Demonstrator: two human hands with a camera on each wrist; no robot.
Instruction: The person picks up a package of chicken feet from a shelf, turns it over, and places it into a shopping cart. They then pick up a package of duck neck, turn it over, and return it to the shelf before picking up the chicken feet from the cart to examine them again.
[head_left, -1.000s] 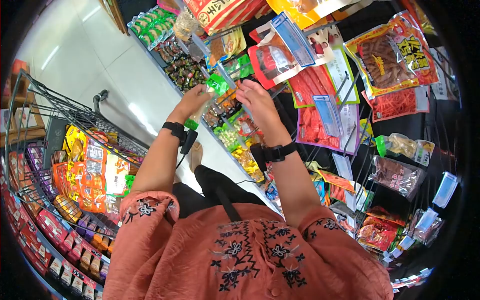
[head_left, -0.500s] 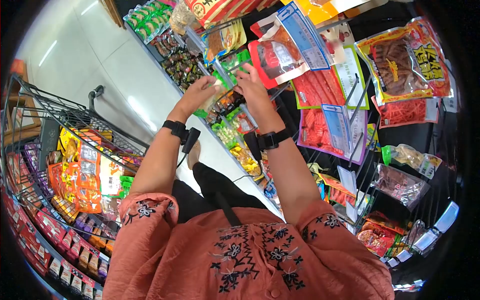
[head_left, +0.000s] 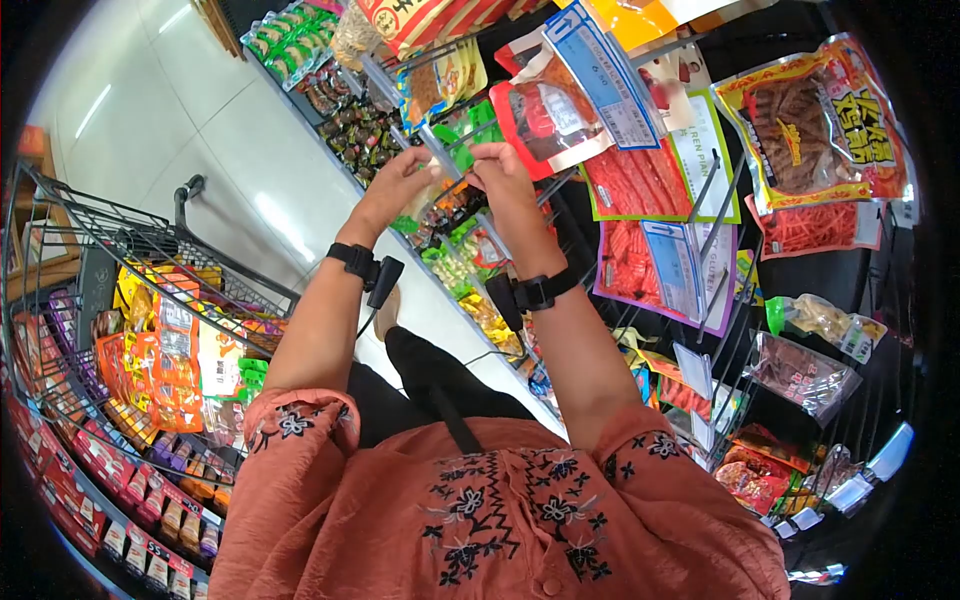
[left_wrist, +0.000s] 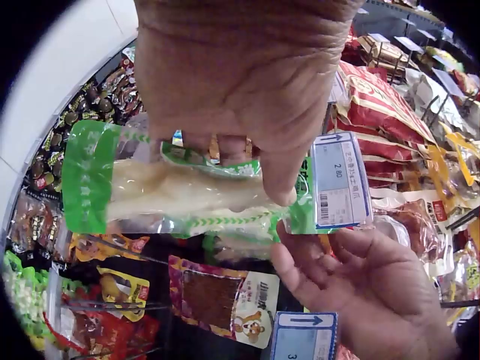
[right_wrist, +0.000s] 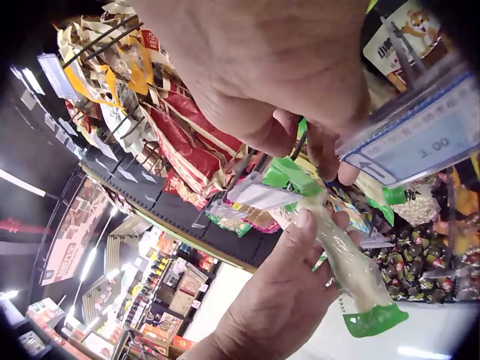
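Note:
My left hand grips a clear snack packet with green ends and pale, bone-like contents. In the left wrist view its thumb presses near the packet's green end, beside a blue-edged price tag marked 2.80. My right hand is at that same end, fingers curled at the green header by the rack hook. Seen from the right wrist, its fingers bend around a bit of green, partly hidden behind another price tag marked 3.00. The packet's other green end hangs free beyond the left hand.
Bagged snacks hang on hooks to the right, including a red-and-white pouch and a large yellow-red bag. Bins of wrapped snacks line the shelf's lower edge. A wire shopping cart holding bright packets stands left.
My right hand has moved in toward the left, its fingers going from spread to curled by the hook. My left hand has carried the packet slightly up to the hook.

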